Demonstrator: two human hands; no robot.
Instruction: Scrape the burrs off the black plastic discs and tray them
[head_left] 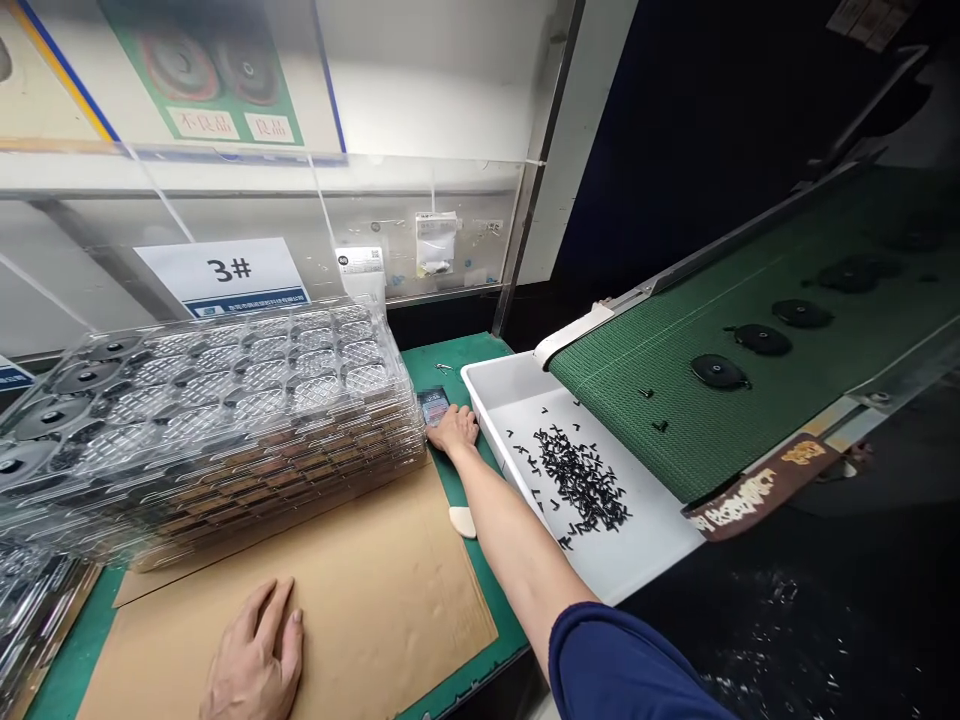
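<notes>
While your right hand rests at the near end of a small phone-like device, its fingers are partly bent; whether they grip it, I cannot tell. Your left hand lies relaxed, fingers slightly parted, holding nothing visible, on the cardboard sheet.

The tray stack ahead of your left hand looks only partly filled: round black discs show in the column at its left end, while the other pockets show just clear plastic. More flat, round discs lie on the belt to the right of your right hand.

The trays are thin, glossy and ridged, with rounded pockets and cross-textured floors; the cardboard is matte brown. Just right of your right hand, a smooth white bin on the green table holds a heap of small, angular black pieces. The belt is woven-looking green.
</notes>
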